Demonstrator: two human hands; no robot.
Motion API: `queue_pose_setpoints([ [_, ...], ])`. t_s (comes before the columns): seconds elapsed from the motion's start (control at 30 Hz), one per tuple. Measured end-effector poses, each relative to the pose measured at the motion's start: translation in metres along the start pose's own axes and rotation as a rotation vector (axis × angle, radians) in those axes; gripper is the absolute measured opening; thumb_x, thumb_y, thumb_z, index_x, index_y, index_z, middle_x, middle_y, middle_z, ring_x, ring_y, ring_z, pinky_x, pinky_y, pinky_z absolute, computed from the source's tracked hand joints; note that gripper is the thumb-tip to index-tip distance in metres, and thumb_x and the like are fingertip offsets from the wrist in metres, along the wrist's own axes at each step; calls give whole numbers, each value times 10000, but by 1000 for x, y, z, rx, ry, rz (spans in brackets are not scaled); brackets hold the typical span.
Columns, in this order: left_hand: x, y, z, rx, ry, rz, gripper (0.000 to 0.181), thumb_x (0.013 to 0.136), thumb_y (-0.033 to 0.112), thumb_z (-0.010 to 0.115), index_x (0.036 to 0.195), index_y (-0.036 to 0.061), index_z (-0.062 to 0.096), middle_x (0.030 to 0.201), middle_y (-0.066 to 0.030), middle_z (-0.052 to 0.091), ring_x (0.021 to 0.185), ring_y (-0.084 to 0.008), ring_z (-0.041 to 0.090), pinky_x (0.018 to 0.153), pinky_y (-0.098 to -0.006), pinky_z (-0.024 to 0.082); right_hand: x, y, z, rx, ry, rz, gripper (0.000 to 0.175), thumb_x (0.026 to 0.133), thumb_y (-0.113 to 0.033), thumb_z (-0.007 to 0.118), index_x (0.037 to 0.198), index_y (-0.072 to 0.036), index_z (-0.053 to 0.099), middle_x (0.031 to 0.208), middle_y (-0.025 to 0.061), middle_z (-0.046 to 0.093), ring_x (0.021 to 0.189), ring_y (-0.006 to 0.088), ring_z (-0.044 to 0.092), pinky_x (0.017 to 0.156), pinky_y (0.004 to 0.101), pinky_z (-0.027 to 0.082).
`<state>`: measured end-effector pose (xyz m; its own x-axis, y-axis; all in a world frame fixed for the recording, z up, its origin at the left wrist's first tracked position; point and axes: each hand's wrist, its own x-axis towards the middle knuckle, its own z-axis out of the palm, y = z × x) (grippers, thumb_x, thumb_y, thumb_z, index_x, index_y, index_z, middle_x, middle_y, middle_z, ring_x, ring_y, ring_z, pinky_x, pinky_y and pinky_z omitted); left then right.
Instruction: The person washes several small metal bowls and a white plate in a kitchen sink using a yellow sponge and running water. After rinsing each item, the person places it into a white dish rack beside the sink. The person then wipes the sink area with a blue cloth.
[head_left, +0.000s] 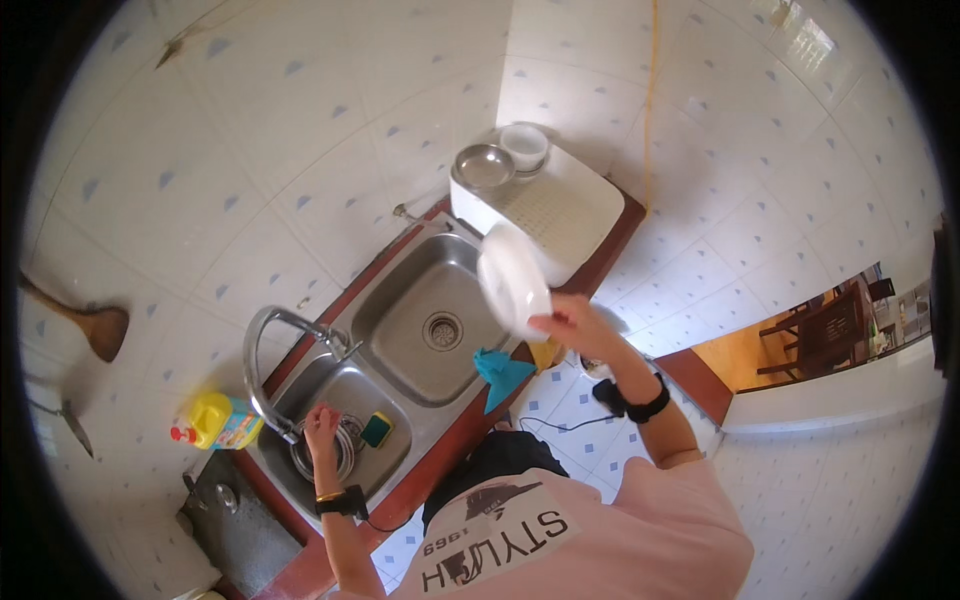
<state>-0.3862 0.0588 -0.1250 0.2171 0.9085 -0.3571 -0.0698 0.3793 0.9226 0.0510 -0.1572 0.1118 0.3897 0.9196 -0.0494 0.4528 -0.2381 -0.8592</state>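
My right hand (581, 326) grips the rim of a white bowl (514, 281), blurred and tilted, over the edge between the large sink basin (397, 330) and the white drainer (577, 217). In the smaller basin (386, 480), my left hand (322, 429) is over round metal dishware (346, 450), beneath the curved chrome faucet (255, 375). Whether its fingers grip anything is hard to see. A yellow and green scrubbing sponge (376, 430) lies beside the dishware.
A metal bowl (484, 166) and a white bowl (523, 146) stand on the drainer's far end. A blue cloth (501, 376) hangs over the red counter edge. A yellow detergent bottle (217, 421) stands left of the faucet. A wooden spatula (109, 330) hangs on the tiled wall.
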Motion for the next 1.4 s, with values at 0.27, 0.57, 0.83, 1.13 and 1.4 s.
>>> queue_pose_setpoints([
  [0.27, 1, -31, 33, 117, -6, -166, 200, 908, 217, 484, 959, 35, 550, 794, -28, 567, 718, -115, 570, 627, -227, 477, 143, 155, -93, -628, 206, -247, 163, 746, -142, 575, 745, 21, 574, 695, 231, 569, 677, 383, 564, 631, 448, 441],
  [0.57, -12, -70, -30, 355, 139, -244, 236, 834, 275, 583, 843, 46, 639, 627, 22, 539, 533, -93, 476, 474, -256, 382, 195, 296, -73, -1031, -74, -320, 139, 761, -101, 477, 771, 1, 571, 782, 212, 566, 771, 379, 533, 681, 466, 410],
  [0.83, -63, -115, -135, 745, 626, -347, 274, 750, 241, 527, 932, 81, 655, 943, -172, 633, 941, -325, 585, 816, -377, 452, 197, 234, -62, -877, -396, -75, 228, 775, -73, 505, 946, 34, 611, 922, 282, 574, 868, 397, 560, 757, 401, 441],
  [1.13, -36, -108, -172, 846, 655, -428, 330, 745, 230, 545, 958, -12, 617, 940, -220, 620, 968, -360, 569, 850, -402, 442, 76, -1, 76, -44, -699, 8, 277, 895, -176, 510, 1105, -7, 570, 1038, 91, 614, 944, 143, 568, 840, 262, 430],
  [1.4, -19, -111, -171, 319, 565, -513, 412, 745, 120, 606, 1108, -18, 467, 928, -158, 577, 788, -251, 606, 591, -345, 536, 39, 43, 390, -307, -1095, -324, 400, 801, -161, 576, 1174, -31, 514, 1076, 204, 574, 959, 321, 576, 825, 352, 453],
])
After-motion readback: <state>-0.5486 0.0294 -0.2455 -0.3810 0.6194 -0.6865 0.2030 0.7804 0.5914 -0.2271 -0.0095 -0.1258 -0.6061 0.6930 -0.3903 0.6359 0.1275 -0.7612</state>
